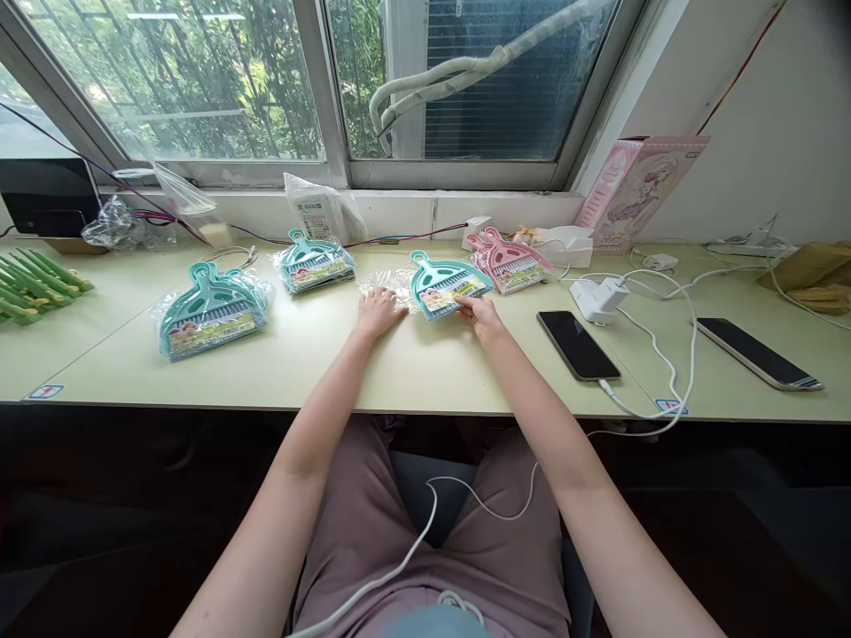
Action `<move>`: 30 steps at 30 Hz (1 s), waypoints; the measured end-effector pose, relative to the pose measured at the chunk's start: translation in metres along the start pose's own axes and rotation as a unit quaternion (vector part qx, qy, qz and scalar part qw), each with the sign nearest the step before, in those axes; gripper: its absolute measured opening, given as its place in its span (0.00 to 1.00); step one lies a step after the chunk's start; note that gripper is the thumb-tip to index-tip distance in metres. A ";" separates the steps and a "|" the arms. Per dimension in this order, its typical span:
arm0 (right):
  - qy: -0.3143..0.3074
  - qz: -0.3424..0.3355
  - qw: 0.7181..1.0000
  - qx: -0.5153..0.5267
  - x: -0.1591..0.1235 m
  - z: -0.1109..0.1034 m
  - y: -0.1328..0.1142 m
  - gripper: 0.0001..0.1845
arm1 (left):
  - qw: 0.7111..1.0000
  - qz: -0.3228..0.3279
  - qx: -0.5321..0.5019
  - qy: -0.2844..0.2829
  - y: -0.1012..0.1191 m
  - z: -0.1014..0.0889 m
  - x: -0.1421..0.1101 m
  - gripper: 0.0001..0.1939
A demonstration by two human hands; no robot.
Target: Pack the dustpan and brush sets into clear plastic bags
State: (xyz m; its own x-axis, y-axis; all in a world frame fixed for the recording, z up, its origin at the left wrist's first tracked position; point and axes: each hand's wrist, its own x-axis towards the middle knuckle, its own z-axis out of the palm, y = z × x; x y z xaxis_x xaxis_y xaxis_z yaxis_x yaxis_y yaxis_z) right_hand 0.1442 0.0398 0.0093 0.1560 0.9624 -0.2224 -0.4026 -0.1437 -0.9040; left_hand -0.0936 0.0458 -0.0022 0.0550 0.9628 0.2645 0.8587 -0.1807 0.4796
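A teal mini dustpan-and-brush set [439,271] with a printed card is pinched at its lower right corner by my right hand [480,315]. My left hand [380,312] lies on the table with its fingers stretched over a clear plastic bag [394,282]. The bag is partly under the teal set. Just beyond my right hand lie pink dustpan sets [509,260]. To the left of my left hand is a small stack of teal dustpan sets [315,264], and farther left a teal bundle wrapped in clear plastic [214,310].
A black phone [578,346] on a charging cable lies right of my right arm, near a white charger [598,299]. Another phone [759,353] and loose cables are farther right. Green-handled items [41,285] lie far left. A pink box [638,195] stands by the wall.
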 end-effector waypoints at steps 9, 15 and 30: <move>-0.080 0.061 0.993 -0.054 -0.004 0.001 -0.005 0.08 | 0.997 -0.057 -0.006 0.046 -0.024 -0.007 0.010 0.14; -0.107 0.077 0.989 -0.071 -0.004 -0.001 -0.014 0.07 | 0.994 0.005 0.107 0.027 -0.022 -0.017 0.009 0.08; -0.228 0.087 0.961 -0.127 -0.014 0.005 -0.015 0.18 | 0.945 -0.141 0.022 0.296 -0.031 -0.040 0.008 0.08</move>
State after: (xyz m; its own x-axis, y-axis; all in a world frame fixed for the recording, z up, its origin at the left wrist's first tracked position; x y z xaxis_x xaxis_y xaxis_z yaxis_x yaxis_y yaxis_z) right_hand 0.1432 0.0300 0.0280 -0.3282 0.9114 -0.2482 -0.1447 -0.3081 -0.9403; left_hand -0.1405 0.0510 0.0184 -0.4629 0.6888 0.5579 0.8171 0.0876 0.5699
